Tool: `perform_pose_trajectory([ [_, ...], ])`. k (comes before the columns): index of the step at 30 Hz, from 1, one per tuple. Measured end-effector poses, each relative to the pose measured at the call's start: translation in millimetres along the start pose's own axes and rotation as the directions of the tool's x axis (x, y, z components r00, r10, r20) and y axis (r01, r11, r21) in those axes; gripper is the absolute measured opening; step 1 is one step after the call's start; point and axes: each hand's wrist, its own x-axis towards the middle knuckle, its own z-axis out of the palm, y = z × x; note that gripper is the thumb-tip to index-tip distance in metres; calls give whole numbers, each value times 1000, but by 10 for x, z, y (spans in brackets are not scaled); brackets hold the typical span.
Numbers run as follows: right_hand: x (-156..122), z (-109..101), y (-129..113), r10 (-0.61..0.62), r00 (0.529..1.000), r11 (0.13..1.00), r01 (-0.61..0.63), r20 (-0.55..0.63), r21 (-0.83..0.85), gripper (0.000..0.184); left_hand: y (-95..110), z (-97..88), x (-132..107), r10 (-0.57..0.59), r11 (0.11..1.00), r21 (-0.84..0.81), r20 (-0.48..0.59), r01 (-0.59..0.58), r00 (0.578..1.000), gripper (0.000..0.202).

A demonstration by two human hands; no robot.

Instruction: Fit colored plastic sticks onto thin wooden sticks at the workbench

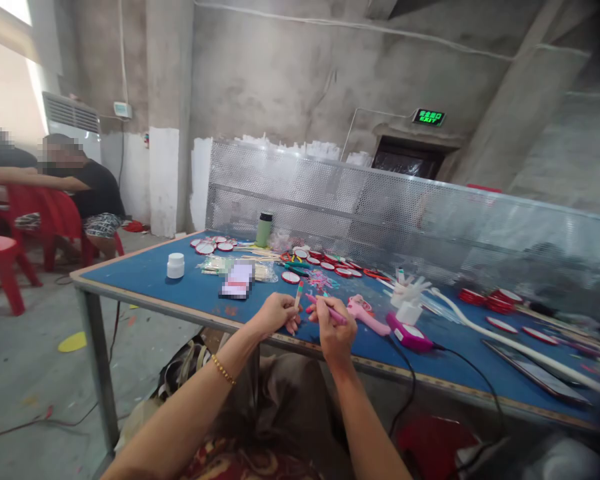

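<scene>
At the table's near edge, my left hand (280, 315) is closed on a thin flat stick (299, 293) with red and green on it, held upright. My right hand (336, 328) grips a magenta pen-like tool (334, 312), its tip pointing toward the stick. Whether the two touch is too small to tell. Just right of my right hand lies a pink glue gun (375, 323), beside a purple device (408, 333) with a black cord. Small pink and blue pieces (323, 281) are scattered beyond my hands.
A blurred-screen phone (238, 280), a white bottle (175, 267) and a green thermos (264, 230) stand or lie left on the blue table (145, 280). Red-rimmed discs (327, 266) lie behind. A tablet (535, 373) is at right. A perforated metal screen (330, 200) borders the back. People sit far left.
</scene>
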Motion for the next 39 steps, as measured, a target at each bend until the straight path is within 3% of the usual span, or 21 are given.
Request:
perform_pose_trajectory([
  [10, 128, 67, 127, 56, 998, 996, -53, -43, 65, 18, 32, -21, -5, -90, 992, -87, 15, 91, 996, 18],
  [17, 88, 37, 88, -45, 996, 998, 48, 73, -33, 16, 10, 2, -22, -35, 997, -63, -19, 34, 999, 17],
  [39, 121, 48, 87, -132, 982, 973, 154, 133, -171, 17, 28, 10, -47, 18, 1000, 5, 9, -18, 1000, 12],
])
